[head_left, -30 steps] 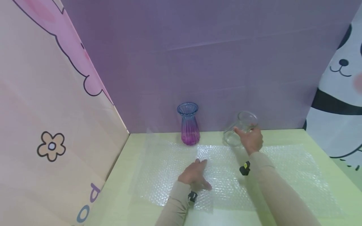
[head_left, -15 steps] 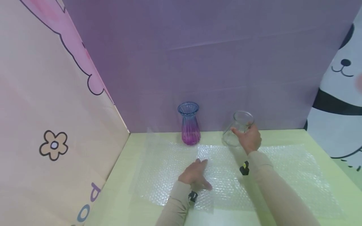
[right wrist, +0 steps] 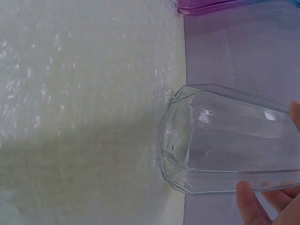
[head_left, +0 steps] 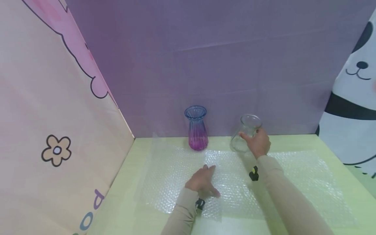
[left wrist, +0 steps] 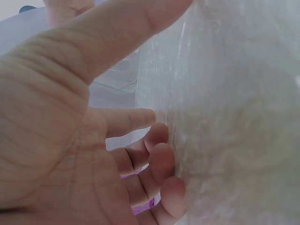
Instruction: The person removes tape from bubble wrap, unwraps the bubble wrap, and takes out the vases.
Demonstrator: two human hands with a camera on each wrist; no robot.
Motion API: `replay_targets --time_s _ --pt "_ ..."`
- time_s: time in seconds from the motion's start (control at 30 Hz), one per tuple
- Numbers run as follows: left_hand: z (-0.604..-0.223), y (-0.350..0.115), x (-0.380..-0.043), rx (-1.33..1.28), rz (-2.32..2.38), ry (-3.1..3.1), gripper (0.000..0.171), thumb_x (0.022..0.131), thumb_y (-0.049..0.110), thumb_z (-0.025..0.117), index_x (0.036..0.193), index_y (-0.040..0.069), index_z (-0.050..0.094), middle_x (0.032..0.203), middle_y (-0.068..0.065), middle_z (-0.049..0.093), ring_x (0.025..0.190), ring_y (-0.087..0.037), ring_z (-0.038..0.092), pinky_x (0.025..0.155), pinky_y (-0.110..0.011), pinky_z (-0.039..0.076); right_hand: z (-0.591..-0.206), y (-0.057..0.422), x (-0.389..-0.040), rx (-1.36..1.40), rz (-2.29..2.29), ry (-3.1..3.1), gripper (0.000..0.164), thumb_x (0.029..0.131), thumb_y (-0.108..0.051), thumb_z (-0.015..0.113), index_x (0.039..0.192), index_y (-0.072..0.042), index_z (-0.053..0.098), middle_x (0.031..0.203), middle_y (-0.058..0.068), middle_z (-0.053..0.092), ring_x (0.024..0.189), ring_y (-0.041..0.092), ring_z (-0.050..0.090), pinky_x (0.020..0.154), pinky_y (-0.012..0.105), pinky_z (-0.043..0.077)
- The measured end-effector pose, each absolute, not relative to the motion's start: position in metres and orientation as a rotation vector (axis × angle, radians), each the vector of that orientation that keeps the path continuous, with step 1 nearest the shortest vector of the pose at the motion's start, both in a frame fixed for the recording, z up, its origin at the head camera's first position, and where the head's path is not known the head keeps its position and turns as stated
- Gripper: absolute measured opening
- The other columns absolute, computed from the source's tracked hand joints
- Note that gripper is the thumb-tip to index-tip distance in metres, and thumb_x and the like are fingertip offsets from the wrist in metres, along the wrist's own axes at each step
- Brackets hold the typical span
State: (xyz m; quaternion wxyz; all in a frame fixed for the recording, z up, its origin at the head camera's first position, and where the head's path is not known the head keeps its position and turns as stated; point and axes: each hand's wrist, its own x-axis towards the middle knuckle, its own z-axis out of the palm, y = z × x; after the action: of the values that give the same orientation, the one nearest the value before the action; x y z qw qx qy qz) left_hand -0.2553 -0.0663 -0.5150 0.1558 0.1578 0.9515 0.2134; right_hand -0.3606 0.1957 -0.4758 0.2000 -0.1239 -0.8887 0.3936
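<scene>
My right hand [head_left: 257,143] grips a clear faceted glass vase [head_left: 239,143] around its upper part, thumb on one side and fingers on the other. In the right wrist view the base of the glass vase [right wrist: 176,140] is at the edge of the bubble wrap [right wrist: 84,93]. My left hand [head_left: 202,181] rests on the bubble wrap [head_left: 235,182], which lies flat over the table. The left wrist view shows the fingertips [left wrist: 161,161] touching the wrap, fingers slightly bent and thumb spread away, nothing held. A ribbed blue-to-purple glass vase [head_left: 197,130] stands upright behind the left hand.
The pale yellow table [head_left: 117,202] ends at a purple back panel [head_left: 223,71]. Printed panels flank it: a flower print [head_left: 55,150] at left, a panda print [head_left: 352,104] at right. The bubble wrap's left edge curls up near the back.
The clear vase, held in my right hand, has tipped from leaning right to more upright, its rim moving slightly left. My left hand has stayed in place.
</scene>
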Motion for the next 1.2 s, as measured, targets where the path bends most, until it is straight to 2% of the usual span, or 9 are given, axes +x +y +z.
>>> replay_targets --time_s 0.3,0.6,1.2 --pt "-0.514 -0.066 -0.254 0.452 0.63 2.716 0.119 0.065 0.042 0.094 0.162 0.018 0.029 0.167 -0.021 0.026 0.152 -0.038 0.035 0.124 -0.052 0.034 -0.475 0.195 -0.367 -0.281 1.067 -2.54 0.081 0.085 -0.055 0.078 0.136 0.003 0.055 0.138 0.028 0.06 0.123 0.048 0.059 0.103 0.063 0.048" --pt "-0.512 -0.065 -0.254 0.438 0.649 2.701 0.119 0.065 0.041 0.094 0.162 0.02 0.028 0.168 -0.019 0.024 0.154 -0.037 0.031 0.125 -0.053 0.031 -0.472 0.193 -0.37 -0.24 1.018 -2.599 0.074 0.086 -0.055 0.077 0.128 0.002 0.058 0.127 0.028 0.066 0.109 0.047 0.064 0.089 0.059 0.052" --pt "-0.512 -0.067 -0.253 0.445 0.648 2.713 0.119 0.065 0.041 0.094 0.162 0.019 0.029 0.168 -0.02 0.026 0.153 -0.038 0.033 0.124 -0.053 0.033 -0.476 0.194 -0.375 -0.227 1.015 -2.624 0.075 0.087 -0.056 0.075 0.131 0.003 0.055 0.134 0.029 0.062 0.114 0.049 0.062 0.093 0.061 0.051"
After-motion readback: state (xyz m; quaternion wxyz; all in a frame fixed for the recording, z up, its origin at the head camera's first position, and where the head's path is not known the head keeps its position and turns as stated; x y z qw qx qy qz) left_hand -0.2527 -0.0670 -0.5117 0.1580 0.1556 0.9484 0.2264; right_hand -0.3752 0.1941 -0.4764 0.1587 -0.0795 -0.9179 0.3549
